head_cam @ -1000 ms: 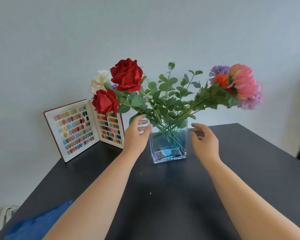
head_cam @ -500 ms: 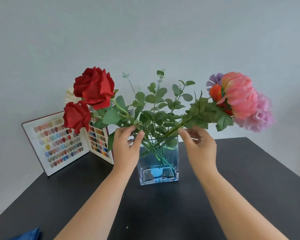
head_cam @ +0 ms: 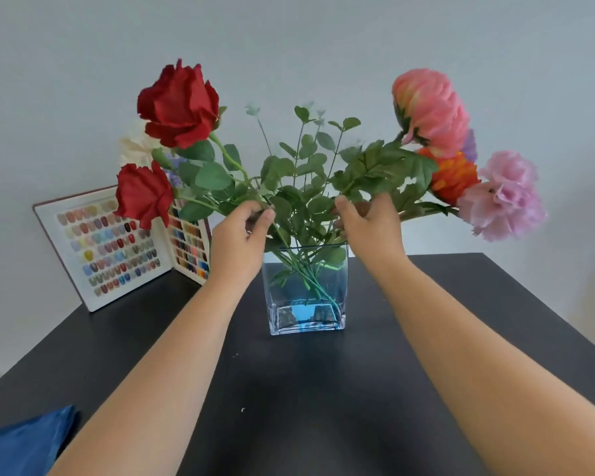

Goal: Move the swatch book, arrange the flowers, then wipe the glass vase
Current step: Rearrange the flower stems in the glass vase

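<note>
Now we pinch the flower stems (head_cam: 303,214) with our left hand (head_cam: 241,242) and right hand (head_cam: 368,228) just above the glass vase (head_cam: 304,290), on the dark table (head_cam: 310,389) beside the propped swatch book (head_cam: 117,249).

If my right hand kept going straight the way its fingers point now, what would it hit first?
Probably the green stems and leaves bunched above the glass vase. The right hand points leftward into them, toward the left hand beyond; depth is unclear.
</note>
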Demonstrator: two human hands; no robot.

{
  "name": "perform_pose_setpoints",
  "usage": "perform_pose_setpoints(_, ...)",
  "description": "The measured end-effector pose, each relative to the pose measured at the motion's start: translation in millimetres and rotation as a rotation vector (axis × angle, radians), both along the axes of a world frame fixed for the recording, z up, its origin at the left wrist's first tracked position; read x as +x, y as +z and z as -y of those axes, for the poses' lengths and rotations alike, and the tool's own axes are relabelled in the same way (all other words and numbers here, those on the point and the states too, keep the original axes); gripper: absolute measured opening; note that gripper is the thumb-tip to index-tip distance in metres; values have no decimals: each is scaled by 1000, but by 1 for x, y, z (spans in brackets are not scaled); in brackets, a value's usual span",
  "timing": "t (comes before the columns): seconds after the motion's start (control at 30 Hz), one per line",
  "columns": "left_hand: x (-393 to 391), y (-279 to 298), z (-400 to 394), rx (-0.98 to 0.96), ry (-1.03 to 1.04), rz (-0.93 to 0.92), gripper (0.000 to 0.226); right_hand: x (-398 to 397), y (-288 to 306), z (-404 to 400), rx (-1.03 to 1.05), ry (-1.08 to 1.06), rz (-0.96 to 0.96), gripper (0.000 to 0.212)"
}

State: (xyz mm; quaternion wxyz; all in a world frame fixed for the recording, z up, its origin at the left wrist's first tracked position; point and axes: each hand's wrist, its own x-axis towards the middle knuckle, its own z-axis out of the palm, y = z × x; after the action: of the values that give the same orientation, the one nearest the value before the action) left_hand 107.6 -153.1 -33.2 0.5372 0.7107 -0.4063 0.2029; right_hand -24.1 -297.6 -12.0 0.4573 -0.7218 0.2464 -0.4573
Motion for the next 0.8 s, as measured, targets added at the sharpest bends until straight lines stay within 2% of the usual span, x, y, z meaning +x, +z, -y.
perform_pose_setpoints(0.17, 10, 18, 4, 136, -62, -9, 22, 19, 26, -5, -42, 95, -90, 26)
perform_pose_setpoints(0.43, 19, 50, 22, 359, -73, 22, 26, 48, 46, 2, -89, 69, -163, 9)
perform_pose_setpoints(0.63, 19, 52, 32, 400, -86, 31, 19, 55, 41, 5, -122, 56, -196, 11)
perform_pose_setpoints(0.8, 17, 37, 29, 384, -110, 16, 17, 53, 28, 11, -208, 63, -282, 5)
